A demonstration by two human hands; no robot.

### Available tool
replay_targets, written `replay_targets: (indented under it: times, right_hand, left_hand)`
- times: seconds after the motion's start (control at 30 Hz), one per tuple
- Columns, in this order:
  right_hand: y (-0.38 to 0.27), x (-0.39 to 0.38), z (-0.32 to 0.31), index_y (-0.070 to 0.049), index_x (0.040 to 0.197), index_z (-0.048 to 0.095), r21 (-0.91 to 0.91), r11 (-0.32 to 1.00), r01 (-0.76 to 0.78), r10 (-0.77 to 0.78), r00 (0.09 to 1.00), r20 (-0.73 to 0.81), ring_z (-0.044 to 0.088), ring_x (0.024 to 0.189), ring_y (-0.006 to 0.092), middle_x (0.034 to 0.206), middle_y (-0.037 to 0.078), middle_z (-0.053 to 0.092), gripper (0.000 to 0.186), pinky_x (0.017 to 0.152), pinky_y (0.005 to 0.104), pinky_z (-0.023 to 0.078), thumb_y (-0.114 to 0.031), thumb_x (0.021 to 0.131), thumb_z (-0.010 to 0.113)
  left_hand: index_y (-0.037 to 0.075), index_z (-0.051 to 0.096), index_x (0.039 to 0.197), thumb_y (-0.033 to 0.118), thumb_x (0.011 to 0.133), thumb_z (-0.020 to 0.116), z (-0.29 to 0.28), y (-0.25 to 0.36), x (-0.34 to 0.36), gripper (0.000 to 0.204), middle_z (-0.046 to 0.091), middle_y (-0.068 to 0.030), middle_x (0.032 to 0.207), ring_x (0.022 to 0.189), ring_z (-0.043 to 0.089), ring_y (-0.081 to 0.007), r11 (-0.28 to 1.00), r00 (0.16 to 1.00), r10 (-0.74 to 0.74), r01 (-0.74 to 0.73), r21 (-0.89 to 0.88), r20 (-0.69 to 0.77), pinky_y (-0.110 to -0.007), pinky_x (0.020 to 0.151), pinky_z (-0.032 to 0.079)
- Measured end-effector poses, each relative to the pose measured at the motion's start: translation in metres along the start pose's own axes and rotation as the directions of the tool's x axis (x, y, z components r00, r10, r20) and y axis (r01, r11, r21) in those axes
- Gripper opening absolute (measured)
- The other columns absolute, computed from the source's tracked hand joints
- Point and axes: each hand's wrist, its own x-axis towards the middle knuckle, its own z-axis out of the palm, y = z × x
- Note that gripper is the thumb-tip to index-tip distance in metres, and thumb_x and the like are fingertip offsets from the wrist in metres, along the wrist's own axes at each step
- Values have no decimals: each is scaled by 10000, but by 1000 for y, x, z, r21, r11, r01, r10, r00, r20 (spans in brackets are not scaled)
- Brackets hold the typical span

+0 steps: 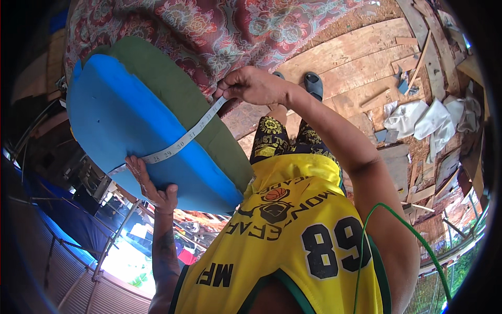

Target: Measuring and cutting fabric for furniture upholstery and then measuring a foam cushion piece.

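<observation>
A large rounded foam piece [130,120], with a blue face and an olive-green side [167,83], stands tilted in front of me to the left. Across it runs a white tape measure [180,144] with dark markings, from the blue face over the green side. My right hand [253,86] pinches the tape near the foam's far edge, by the floral cloth. My left hand [151,183] lies flat on the blue face with its fingers stretched out, at the tape's lower stretch. Part of the tape beyond the left fingers drops toward the foam's left edge.
A red floral cloth [209,31] spreads beyond the foam. Plywood boards [350,47] cover the floor, with wood scraps and crumpled white sheeting [418,120] to the right. A green cord [418,230] loops by my right arm. Dark sandals [314,83] are below.
</observation>
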Motion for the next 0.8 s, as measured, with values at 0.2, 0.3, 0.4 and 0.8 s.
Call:
replay_targets:
  times: [0.2, 0.3, 0.4, 0.8]
  right_hand:
    - [-8, -2, 0, -29, 1130, 725, -8, 1000, -26, 26, 1000, 10, 669, 930, 158, 984, 97, 732, 208, 840, 328, 525, -109, 973, 615]
    - [-8, -4, 0, -38, 1143, 722, -29, 999, -25, 26, 1000, 15, 647, 910, 122, 968, 72, 718, 210, 819, 311, 519, -116, 991, 600]
    - [-7, -3, 0, -36, 1136, 723, -43, 998, -37, 38, 999, 18, 648, 897, 125, 957, 75, 716, 209, 807, 311, 518, -115, 991, 596]
    - [-48, -27, -9, 33, 1152, 668, -139, 986, -88, 90, 996, 10, 668, 974, 133, 992, 90, 722, 200, 853, 275, 523, -57, 992, 591]
  left_hand:
    - [-63, 290, 1537, 715, 937, 466, -2, -1, -1, 998, 285, -254, 1606, 1515, 166, -474, 1000, 1000, -13, 13, 0, 11, -650, 1217, 87]
    - [-63, 302, 1533, 712, 934, 477, 0, 1, -2, 995, 294, -253, 1603, 1514, 167, -474, 1000, 1000, -9, 9, -4, 1, -651, 1217, 81]
    - [-61, 317, 1528, 696, 934, 500, -1, 4, 2, 979, 305, -250, 1599, 1512, 174, -478, 1000, 1000, 1, -1, -8, -6, -653, 1215, 85]
    - [-62, 377, 1503, 587, 948, 574, -13, 10, 10, 876, 401, -271, 1546, 1483, 279, -473, 997, 998, 66, -66, 30, -21, -604, 1220, 126]
